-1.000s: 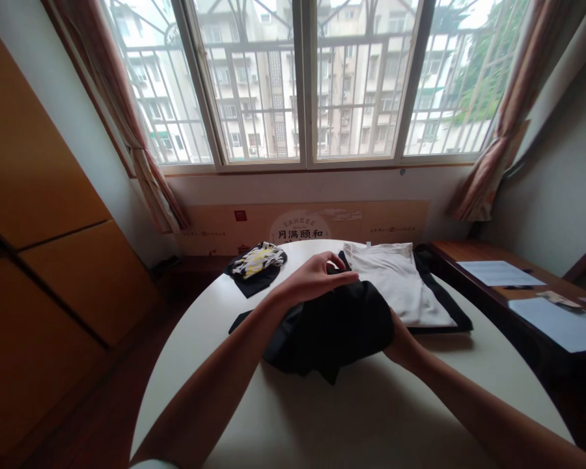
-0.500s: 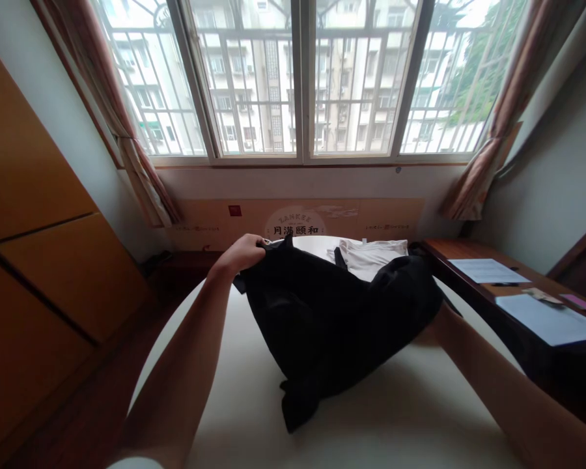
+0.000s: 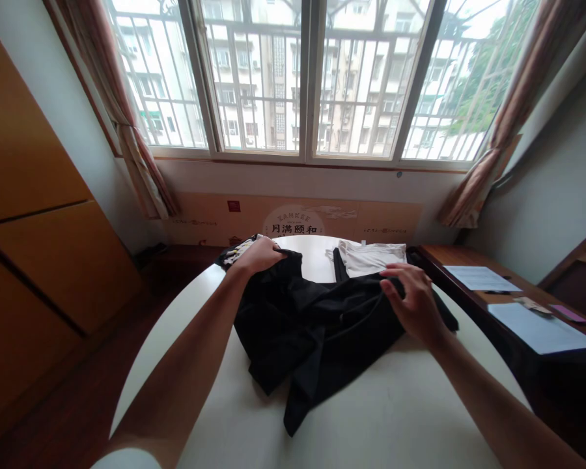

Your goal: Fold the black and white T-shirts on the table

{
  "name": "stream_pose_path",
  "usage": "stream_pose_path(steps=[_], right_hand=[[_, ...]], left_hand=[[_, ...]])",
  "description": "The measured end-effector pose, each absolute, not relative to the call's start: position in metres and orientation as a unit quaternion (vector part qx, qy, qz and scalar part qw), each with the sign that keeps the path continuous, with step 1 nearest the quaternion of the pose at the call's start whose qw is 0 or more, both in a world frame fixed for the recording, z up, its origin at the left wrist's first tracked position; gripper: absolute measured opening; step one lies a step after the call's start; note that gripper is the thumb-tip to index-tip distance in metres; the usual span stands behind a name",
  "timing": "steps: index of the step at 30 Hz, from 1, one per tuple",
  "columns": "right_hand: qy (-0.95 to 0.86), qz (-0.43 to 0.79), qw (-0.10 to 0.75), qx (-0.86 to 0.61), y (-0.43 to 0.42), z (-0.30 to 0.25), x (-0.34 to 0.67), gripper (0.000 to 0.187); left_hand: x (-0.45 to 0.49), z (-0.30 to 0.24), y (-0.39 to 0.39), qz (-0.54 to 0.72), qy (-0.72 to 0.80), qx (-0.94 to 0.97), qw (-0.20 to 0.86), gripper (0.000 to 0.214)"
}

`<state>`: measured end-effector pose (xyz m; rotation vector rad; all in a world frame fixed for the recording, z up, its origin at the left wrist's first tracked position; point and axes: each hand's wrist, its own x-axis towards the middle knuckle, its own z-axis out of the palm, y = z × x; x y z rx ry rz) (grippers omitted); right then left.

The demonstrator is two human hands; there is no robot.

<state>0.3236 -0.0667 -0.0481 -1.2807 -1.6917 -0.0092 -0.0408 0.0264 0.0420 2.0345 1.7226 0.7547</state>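
A rumpled black garment (image 3: pixel 317 326) lies across the white round table (image 3: pixel 371 397), one pointed end hanging toward me. I cannot tell what kind of garment it is. My left hand (image 3: pixel 262 255) is closed on its upper left edge. Over the right part of the cloth, my right hand (image 3: pixel 413 296) is open with its fingers apart. Beside my left hand, at the far left of the table, sits a patterned black-and-white cloth (image 3: pixel 238 251). Beyond the black garment rests a folded white garment (image 3: pixel 371 258), with a dark strip along its left side.
To the right stands a wooden desk (image 3: pixel 432 255) holding paper sheets (image 3: pixel 542 326), a pen (image 3: pixel 496 292) and a pink slip (image 3: pixel 568 313). A wooden cabinet (image 3: pixel 34 273) is on the left. A long printed cardboard panel (image 3: pixel 200 218) lines the wall under the barred window.
The black garment has come down from being held up and now lies on the table. My right hand has let go of it and shows above it. The patterned cloth is uncovered.
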Motion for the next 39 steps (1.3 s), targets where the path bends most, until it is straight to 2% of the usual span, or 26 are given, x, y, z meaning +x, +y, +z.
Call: stream_pose_path(steps=[2, 4, 6, 7, 9, 11, 16, 18, 20, 22, 24, 26, 31, 34, 39], right_hand=[[-0.792, 0.002, 0.372, -0.484, -0.081, -0.055, 0.294, 0.044], [-0.845, 0.026, 0.279, -0.455, -0.087, -0.064, 0.273, 0.052], [-0.865, 0.027, 0.222, -0.449, -0.086, -0.072, 0.264, 0.055], [-0.867, 0.018, 0.210, -0.452, -0.084, -0.074, 0.263, 0.049], [-0.862, 0.004, 0.214, -0.459, -0.081, -0.074, 0.265, 0.033], [-0.856, 0.013, 0.230, -0.463, -0.083, -0.069, 0.267, 0.024], [-0.870, 0.136, 0.236, -0.411, -0.109, -0.056, 0.258, 0.031], [-0.855, 0.182, 0.267, -0.405, -0.112, -0.053, 0.257, 0.026], [-0.825, 0.150, 0.327, -0.437, -0.103, -0.052, 0.261, 0.024], [-0.796, 0.061, 0.364, -0.480, -0.086, -0.051, 0.268, 0.028], [-0.775, -0.017, 0.345, -0.530, -0.065, -0.053, 0.271, 0.035], [-0.752, -0.039, 0.275, -0.597, -0.045, -0.055, 0.268, 0.048], [-0.689, 0.038, 0.063, -0.721, -0.015, -0.059, 0.243, 0.100], [-0.683, 0.055, 0.001, -0.728, -0.007, -0.059, 0.238, 0.099], [-0.673, 0.085, -0.024, -0.735, 0.003, -0.056, 0.245, 0.087]], left_hand=[[-0.022, 0.043, 0.017, 0.206, 0.582, 0.768, 0.171, 0.031], [-0.010, 0.043, 0.010, 0.155, 0.554, 0.798, 0.183, 0.029], [-0.004, 0.041, 0.007, 0.122, 0.540, 0.809, 0.197, 0.025], [-0.004, 0.040, 0.007, 0.116, 0.542, 0.810, 0.190, 0.024], [-0.005, 0.039, 0.010, 0.132, 0.558, 0.806, 0.150, 0.023], [-0.008, 0.038, 0.015, 0.174, 0.579, 0.790, 0.099, 0.025], [-0.015, 0.036, 0.022, 0.230, 0.633, 0.739, 0.016, 0.032], [-0.017, 0.033, 0.024, 0.204, 0.652, 0.730, 0.007, 0.032], [-0.019, 0.029, 0.026, 0.169, 0.672, 0.721, 0.006, 0.032], [-0.019, 0.024, 0.028, 0.138, 0.690, 0.711, 0.006, 0.033], [-0.019, 0.018, 0.032, 0.109, 0.701, 0.705, 0.012, 0.033], [-0.018, 0.012, 0.035, 0.083, 0.704, 0.705, 0.028, 0.035], [-0.016, -0.003, 0.037, 0.044, 0.701, 0.708, 0.070, 0.038], [-0.015, -0.008, 0.035, 0.024, 0.692, 0.716, 0.092, 0.042], [-0.013, -0.005, 0.031, -0.002, 0.673, 0.731, 0.110, 0.052]])
